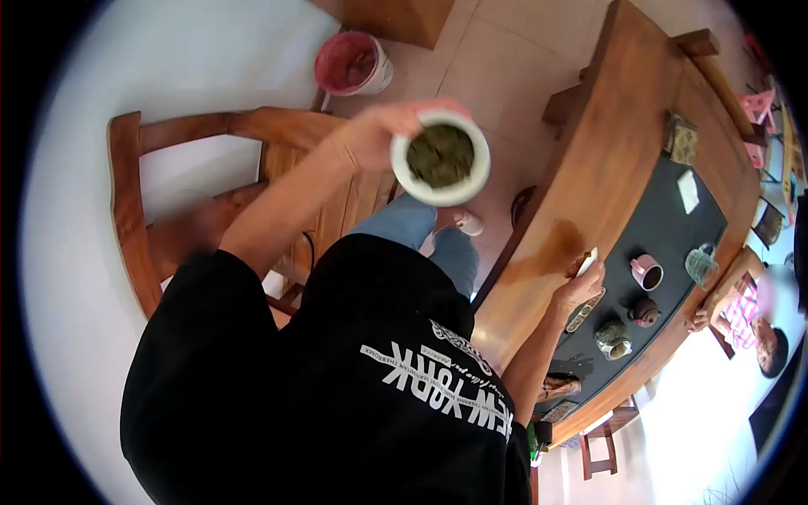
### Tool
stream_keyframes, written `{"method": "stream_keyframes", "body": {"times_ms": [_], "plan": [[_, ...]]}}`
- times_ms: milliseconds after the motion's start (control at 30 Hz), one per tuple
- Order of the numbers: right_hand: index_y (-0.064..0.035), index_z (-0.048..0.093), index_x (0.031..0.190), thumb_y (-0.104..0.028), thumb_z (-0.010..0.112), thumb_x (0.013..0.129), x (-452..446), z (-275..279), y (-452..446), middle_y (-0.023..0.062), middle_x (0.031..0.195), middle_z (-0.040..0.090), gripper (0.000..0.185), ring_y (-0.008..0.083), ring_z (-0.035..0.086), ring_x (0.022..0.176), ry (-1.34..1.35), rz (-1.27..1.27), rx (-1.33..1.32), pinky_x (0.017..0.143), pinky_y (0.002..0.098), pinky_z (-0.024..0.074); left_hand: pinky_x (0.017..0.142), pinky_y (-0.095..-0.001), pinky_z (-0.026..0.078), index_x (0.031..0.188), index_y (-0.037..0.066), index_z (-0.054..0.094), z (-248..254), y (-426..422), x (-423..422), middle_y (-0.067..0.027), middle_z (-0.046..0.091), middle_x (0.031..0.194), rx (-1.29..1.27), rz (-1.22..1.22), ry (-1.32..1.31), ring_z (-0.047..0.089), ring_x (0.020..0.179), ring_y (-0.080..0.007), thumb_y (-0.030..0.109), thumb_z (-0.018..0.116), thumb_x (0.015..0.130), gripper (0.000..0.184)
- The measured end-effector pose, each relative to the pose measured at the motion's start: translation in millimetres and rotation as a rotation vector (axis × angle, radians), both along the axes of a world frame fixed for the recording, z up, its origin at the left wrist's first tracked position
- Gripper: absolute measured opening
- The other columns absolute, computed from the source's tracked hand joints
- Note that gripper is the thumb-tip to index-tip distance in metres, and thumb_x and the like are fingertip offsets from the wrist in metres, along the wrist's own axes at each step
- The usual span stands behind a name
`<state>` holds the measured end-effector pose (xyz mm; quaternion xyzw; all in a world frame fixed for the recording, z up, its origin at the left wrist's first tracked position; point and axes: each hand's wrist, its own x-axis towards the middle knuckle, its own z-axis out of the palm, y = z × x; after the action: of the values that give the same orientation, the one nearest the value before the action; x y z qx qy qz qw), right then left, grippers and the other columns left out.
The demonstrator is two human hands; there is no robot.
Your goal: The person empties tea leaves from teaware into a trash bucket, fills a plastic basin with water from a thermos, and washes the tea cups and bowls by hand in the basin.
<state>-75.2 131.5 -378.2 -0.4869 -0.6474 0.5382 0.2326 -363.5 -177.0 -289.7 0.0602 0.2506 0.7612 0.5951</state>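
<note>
My left hand [379, 133] is closed on the side of a white gaiwan bowl [443, 196], held up above the floor between the chair and the table. Its mouth faces the camera, and dark green wet tea leaves [441, 156] lie inside. The hand and bowl are slightly blurred. Over the near edge of the tea table, my right hand [581, 288] pinches a small white piece [587, 263] that looks like the bowl's lid, seen edge-on. Beside this hand on the dark tea tray [624, 244] lies a narrow patterned strip [586, 311].
The tray carries a pink mug [646, 272] of dark liquid, a glass pitcher [701, 265], a brown clay pot [644, 312] and a glass pot [613, 340]. A red-lined bucket [353, 66] stands beyond my left hand. A wooden chair [126, 202] is left. Another person [745, 311] sits across the table.
</note>
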Motion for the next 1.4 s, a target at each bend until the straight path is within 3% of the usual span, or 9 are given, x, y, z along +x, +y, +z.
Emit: {"method": "stream_keyframes", "body": {"times_ms": [133,267,833,967,1067,1167,1233,1300,1400], "plan": [[-0.0021,0.060,0.091,-0.041,0.045,0.095,-11,-9,-13,0.0005,0.060,0.049,0.042,0.0086,0.041,0.047,-0.069,-0.019,0.094,0.043,0.0225,0.0318,0.101,-0.0435,0.046,0.134,0.001,0.046,-14,-73,-50,-0.0190,0.054,0.130,-0.181,0.318,0.039,0.058,0.114,-0.0306,0.039,0.069,0.073,0.075],[-0.0023,0.059,0.088,-0.042,0.045,0.095,-15,-8,-20,0.0014,0.058,0.049,0.043,0.0088,0.042,0.046,-0.104,0.003,0.103,0.042,0.0231,0.0322,0.065,-0.0374,0.053,0.135,0.000,0.043,0,-88,-79,-0.0289,0.045,0.136,-0.175,0.259,0.267,0.057,0.100,-0.0406,0.061,0.062,0.074,0.089],[0.0025,0.062,0.113,-0.041,0.043,0.094,22,-61,-18,0.0034,0.073,0.055,0.051,0.0093,0.044,0.055,0.033,-0.138,0.308,0.048,0.0216,0.0324,0.079,-0.0421,0.057,0.137,0.001,0.042,-99,-184,-155,-0.0258,0.042,0.139,-0.277,0.502,0.201,0.052,0.111,-0.0441,0.042,0.064,0.079,0.074],[0.0033,0.062,0.109,-0.028,0.048,0.094,18,-56,-14,0.0016,0.069,0.052,0.037,0.0073,0.038,0.049,0.145,-0.441,0.050,0.043,0.0187,0.0281,0.078,-0.0431,0.057,0.135,0.000,0.044,-109,-214,-182,-0.0202,0.055,0.127,-0.614,0.482,0.422,0.059,0.110,-0.0414,0.042,0.061,0.084,0.069],[0.0035,0.061,0.112,-0.027,0.046,0.095,25,-57,-20,0.0007,0.073,0.053,0.038,0.0056,0.035,0.051,0.104,-0.280,0.266,0.044,0.0187,0.0259,0.080,-0.0377,0.055,0.126,0.002,0.050,-129,-221,-188,-0.0136,0.060,0.114,-1.112,0.740,0.828,0.063,0.099,-0.0226,0.041,0.064,0.085,0.058],[0.0042,0.060,0.115,-0.027,0.048,0.095,32,-60,-22,0.0032,0.083,0.056,0.039,0.0073,0.037,0.055,0.097,-0.276,0.306,0.050,0.0180,0.0274,0.082,-0.0332,0.052,0.124,0.002,0.050,-123,-223,-175,-0.0126,0.058,0.114,-1.399,0.602,1.332,0.061,0.098,-0.0208,0.035,0.069,0.083,0.056],[0.0046,0.058,0.116,-0.036,0.039,0.096,16,-55,-32,-0.0017,0.069,0.046,0.049,0.0057,0.031,0.050,0.113,-0.444,0.207,0.045,0.0210,0.0213,0.083,-0.0318,0.051,0.125,0.001,0.048,-127,-231,-174,-0.0137,0.055,0.116,-1.455,0.584,1.435,0.059,0.100,-0.0205,0.033,0.074,0.081,0.060],[0.0045,0.057,0.116,-0.036,0.038,0.096,11,-53,-39,-0.0033,0.067,0.044,0.049,0.0058,0.029,0.049,0.162,-0.480,0.148,0.045,0.0215,0.0201,0.083,-0.0324,0.051,0.125,-0.001,0.047,-146,-246,-184,-0.0141,0.054,0.115,-1.566,0.496,2.017,0.058,0.100,-0.0209,0.035,0.075,0.079,0.065],[0.0027,0.062,0.112,-0.037,0.041,0.097,28,-64,-27,-0.0020,0.076,0.052,0.047,0.0070,0.034,0.053,0.033,-0.414,0.305,0.052,0.0201,0.0255,0.085,-0.0396,0.050,0.123,0.000,0.048,-204,-252,-213,-0.0180,0.053,0.116,-1.536,0.407,2.025,0.058,0.101,-0.0292,0.036,0.077,0.075,0.067]]}}
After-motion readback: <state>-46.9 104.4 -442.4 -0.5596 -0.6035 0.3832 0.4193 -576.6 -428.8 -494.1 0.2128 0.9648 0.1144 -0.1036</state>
